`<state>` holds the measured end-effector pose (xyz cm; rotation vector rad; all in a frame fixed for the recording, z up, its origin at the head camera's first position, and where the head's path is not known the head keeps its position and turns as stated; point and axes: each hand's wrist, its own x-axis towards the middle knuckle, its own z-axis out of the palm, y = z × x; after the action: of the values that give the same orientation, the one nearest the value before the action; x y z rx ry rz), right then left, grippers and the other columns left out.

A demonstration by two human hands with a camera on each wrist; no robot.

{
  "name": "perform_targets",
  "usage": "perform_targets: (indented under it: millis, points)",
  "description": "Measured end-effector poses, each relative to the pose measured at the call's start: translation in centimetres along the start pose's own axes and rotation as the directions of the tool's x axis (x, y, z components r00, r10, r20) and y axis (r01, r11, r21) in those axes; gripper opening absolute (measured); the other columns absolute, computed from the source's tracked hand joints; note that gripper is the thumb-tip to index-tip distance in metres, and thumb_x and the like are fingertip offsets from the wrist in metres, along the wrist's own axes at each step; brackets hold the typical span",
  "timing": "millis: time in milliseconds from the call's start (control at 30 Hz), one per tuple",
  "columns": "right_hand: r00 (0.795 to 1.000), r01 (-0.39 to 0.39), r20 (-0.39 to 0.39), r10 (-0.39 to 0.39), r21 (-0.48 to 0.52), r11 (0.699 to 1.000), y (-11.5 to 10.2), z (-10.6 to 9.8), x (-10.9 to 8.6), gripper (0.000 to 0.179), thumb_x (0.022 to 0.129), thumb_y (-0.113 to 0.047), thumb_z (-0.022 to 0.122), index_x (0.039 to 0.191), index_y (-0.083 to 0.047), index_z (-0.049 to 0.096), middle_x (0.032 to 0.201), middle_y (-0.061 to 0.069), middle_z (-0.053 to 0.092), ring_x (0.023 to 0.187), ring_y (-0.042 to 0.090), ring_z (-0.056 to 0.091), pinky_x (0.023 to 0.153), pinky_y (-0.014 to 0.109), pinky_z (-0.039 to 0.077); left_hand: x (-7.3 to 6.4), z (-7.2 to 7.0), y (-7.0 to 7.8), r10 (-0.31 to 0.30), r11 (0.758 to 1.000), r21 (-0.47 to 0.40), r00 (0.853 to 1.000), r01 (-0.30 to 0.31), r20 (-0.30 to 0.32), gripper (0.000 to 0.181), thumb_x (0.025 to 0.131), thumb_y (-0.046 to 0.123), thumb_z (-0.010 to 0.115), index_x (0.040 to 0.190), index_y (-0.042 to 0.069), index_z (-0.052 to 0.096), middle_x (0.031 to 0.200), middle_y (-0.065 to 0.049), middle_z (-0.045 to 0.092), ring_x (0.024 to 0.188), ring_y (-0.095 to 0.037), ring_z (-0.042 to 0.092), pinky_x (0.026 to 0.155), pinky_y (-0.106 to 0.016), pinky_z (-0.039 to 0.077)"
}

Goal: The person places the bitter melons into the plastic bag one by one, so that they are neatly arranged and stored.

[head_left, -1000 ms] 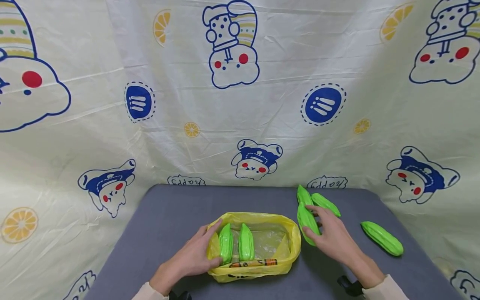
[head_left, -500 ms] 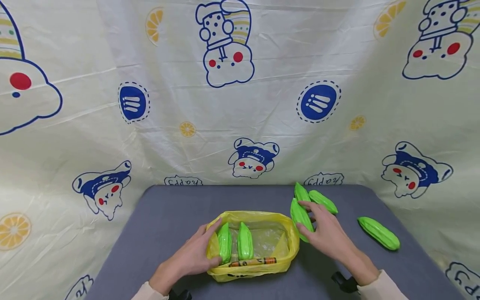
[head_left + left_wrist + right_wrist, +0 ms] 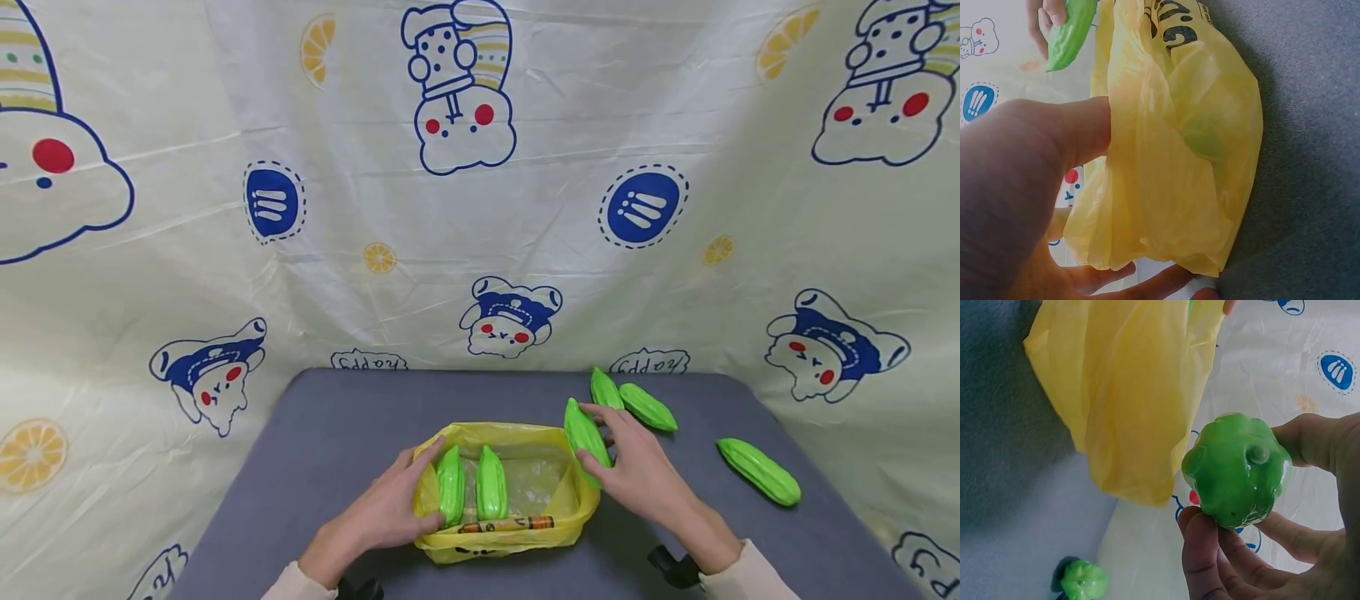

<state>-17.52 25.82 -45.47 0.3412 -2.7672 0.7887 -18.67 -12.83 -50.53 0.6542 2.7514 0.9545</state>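
A yellow plastic bag (image 3: 517, 546) stands mouth-up on the table. Two green bitter melons, a left one (image 3: 451, 487) and a right one (image 3: 492, 483), lie side by side inside it. My left hand (image 3: 390, 504) holds the bag's left side; in the left wrist view the thumb (image 3: 1079, 128) goes behind the plastic at the rim. My right hand (image 3: 637, 462) grips another bitter melon (image 3: 586, 435) between thumb and fingers, over the bag's right rim. The right wrist view shows this melon's blunt end (image 3: 1235, 472) facing the camera, apart from the bag.
Two bitter melons lie at the table's back right, one (image 3: 606, 390) partly behind the held one's hand and one (image 3: 648, 407) beside it. Another melon (image 3: 759, 472) rests near the right edge of the grey table (image 3: 360, 408). A printed white cloth (image 3: 570, 308) hangs behind.
My right hand has lifted the bitter melon from beside the bag and carried it left to the bag's right rim. The left hand has kept its hold on the bag.
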Motion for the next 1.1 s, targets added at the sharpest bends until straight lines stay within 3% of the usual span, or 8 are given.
perform_targets:
  millis: [333,633,867,1100]
  points:
    - [0.998,0.031,0.058,-0.034,0.044,0.999,-1.5,0.6,0.5,0.069,0.105,-0.020,0.088,0.167,-0.009,0.059,0.146,0.017,0.072,0.108,0.020,0.077,0.092,0.048,0.066,0.0,0.0,-0.1,-0.002,1.000,-0.013,1.000,0.002,-0.012,0.113,0.093,0.035,0.095,0.187,0.025,0.032,0.178,-0.030,0.045,0.151,-0.052,0.062,0.112,-0.073,0.057]
    - [0.993,0.072,0.094,-0.075,0.037,0.997,-2.2,1.4,1.0,0.068,0.104,-0.019,0.087,0.165,-0.007,0.060,0.140,0.016,0.073,0.102,0.013,0.071,0.084,0.033,0.062,-0.1,-0.1,0.2,-0.003,1.000,-0.005,1.000,0.003,-0.017,0.113,0.092,0.034,0.094,0.186,0.022,0.033,0.176,-0.030,0.046,0.151,-0.053,0.061,0.114,-0.074,0.056]
    - [0.984,0.049,0.172,-0.056,0.048,0.998,-2.8,1.9,1.5,0.069,0.105,-0.021,0.086,0.167,-0.009,0.059,0.135,0.014,0.072,0.099,0.012,0.071,0.079,0.028,0.060,-0.3,-0.2,0.1,-0.007,1.000,-0.009,1.000,0.007,-0.018,0.113,0.093,0.034,0.094,0.186,0.024,0.032,0.177,-0.030,0.045,0.151,-0.053,0.062,0.113,-0.074,0.057]
    - [0.975,0.030,0.217,-0.039,0.042,0.999,-3.3,2.3,1.9,0.071,0.103,-0.021,0.088,0.167,-0.009,0.059,0.136,0.016,0.073,0.102,0.016,0.073,0.082,0.032,0.063,-0.3,-0.1,0.1,-0.010,1.000,-0.007,1.000,0.009,-0.023,0.113,0.092,0.035,0.094,0.186,0.023,0.033,0.177,-0.030,0.046,0.150,-0.052,0.063,0.113,-0.073,0.057]
